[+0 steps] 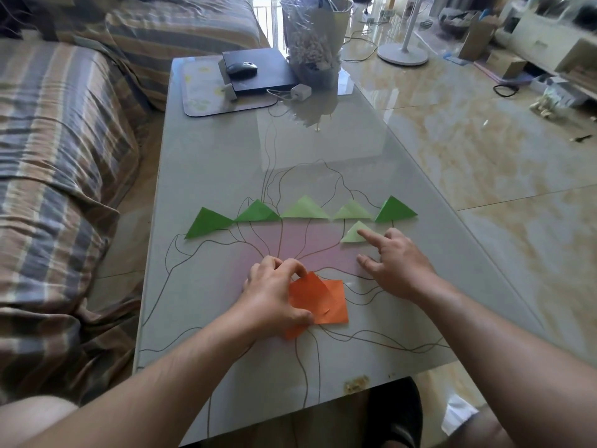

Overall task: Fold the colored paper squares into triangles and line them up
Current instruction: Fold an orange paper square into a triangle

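The left hand [276, 294] pinches the orange paper [319, 302] by its near-left edge, fingers curled over the top corner, the sheet lying on the glass table [206, 176] in front of the person. The right hand [395, 265] is loose and spread, index fingertip touching the pale green triangle [352, 233] just below the row of five green triangles [303, 211]. Biggest risk is probably that slick glass: the orange could slide mid-fold for a crooked crease, or that finger could nudge the row out of line.

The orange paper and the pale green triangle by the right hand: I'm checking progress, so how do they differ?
The orange paper is still an unfolded square; the pale green triangle is already folded. The orange paper looks larger. The left hand pinches the orange paper, while the right hand only touches the triangle with a fingertip. Both lie on the table in front of the green row.
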`<action>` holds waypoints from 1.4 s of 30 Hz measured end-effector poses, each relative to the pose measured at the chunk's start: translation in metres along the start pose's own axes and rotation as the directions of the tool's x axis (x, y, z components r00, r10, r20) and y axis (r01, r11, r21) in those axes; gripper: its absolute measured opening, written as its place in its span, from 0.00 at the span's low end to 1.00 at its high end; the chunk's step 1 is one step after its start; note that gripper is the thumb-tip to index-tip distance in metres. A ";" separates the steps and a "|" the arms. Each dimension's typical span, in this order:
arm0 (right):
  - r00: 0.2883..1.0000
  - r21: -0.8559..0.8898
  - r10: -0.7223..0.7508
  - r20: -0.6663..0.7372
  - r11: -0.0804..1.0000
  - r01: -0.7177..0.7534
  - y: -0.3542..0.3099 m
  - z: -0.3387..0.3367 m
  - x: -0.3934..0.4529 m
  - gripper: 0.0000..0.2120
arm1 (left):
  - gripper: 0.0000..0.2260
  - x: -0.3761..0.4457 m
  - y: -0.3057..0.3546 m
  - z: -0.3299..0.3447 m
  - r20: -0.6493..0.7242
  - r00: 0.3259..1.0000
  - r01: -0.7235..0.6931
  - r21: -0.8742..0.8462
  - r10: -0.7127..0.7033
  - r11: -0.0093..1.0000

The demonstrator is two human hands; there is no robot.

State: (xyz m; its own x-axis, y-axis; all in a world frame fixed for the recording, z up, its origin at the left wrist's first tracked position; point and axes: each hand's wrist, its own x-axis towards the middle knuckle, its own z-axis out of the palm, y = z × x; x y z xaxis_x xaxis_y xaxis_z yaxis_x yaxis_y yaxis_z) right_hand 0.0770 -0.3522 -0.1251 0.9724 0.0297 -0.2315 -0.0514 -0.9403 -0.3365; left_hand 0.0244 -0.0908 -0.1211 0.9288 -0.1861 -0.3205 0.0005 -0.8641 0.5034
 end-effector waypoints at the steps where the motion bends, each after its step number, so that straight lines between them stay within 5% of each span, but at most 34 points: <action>1: 1.000 0.041 -0.004 -0.025 0.999 0.005 -0.001 -0.001 0.000 0.28 | 0.27 -0.001 0.000 -0.001 -0.002 1.000 -0.005 -0.018 0.005 1.000; 5: 0.992 0.160 -0.078 -0.097 0.983 0.093 -0.022 -0.003 -0.008 0.17 | 0.10 0.000 -0.002 -0.010 -0.053 0.999 -0.010 -0.145 0.002 0.989; 8: 0.988 0.300 -0.129 -0.085 0.942 0.149 -0.047 -0.006 -0.017 0.12 | 0.07 0.004 -0.005 -0.023 -0.129 0.990 0.023 -0.285 -0.063 0.958; 11: 0.982 0.483 -0.176 0.063 0.867 0.124 -0.067 -0.007 -0.022 0.13 | 0.06 0.004 -0.004 -0.036 -0.046 0.988 0.082 -0.649 -0.146 0.757; 14: 0.967 0.706 -0.161 0.196 0.708 -0.025 -0.084 -0.007 -0.025 0.16 | 0.04 0.001 0.001 -0.046 0.048 0.981 0.136 -0.865 -0.190 0.484; 18: 0.971 0.896 -0.102 0.218 0.416 -0.158 -0.107 -0.008 -0.025 0.11 | 0.05 -0.005 0.007 -0.056 0.117 0.972 0.170 -0.950 -0.205 0.264; 24: 0.975 0.960 -0.051 0.217 0.193 -0.204 -0.123 -0.013 -0.024 0.13 | 0.10 -0.018 0.004 -0.071 0.198 0.979 0.202 -0.958 -0.042 0.201; 29: 0.972 0.955 -0.014 0.235 0.192 -0.228 -0.128 -0.012 -0.016 0.10 | 0.11 -0.015 -0.001 -0.077 0.189 0.971 0.216 -0.955 -0.145 0.202; 35: 0.978 0.932 -0.075 0.194 0.325 -0.160 -0.123 -0.020 -0.009 0.12 | 0.08 -0.009 -0.007 -0.083 0.171 0.962 0.209 -0.964 -0.215 0.166; 42: 0.934 0.913 -0.322 0.152 0.408 -0.007 -0.128 -0.018 -0.019 0.18 | 0.10 -0.005 -0.011 -0.088 0.175 0.952 0.212 -0.969 -0.251 0.129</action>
State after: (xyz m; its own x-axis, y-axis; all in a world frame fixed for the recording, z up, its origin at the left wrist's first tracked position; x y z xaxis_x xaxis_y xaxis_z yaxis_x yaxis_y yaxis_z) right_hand 0.0690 -0.2382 -0.0607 0.8906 0.3821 -0.2465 -0.2361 -0.0748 -0.9689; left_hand 0.0523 -0.0390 -0.0545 0.8191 -0.0424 -0.5720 0.5563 0.3016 0.7743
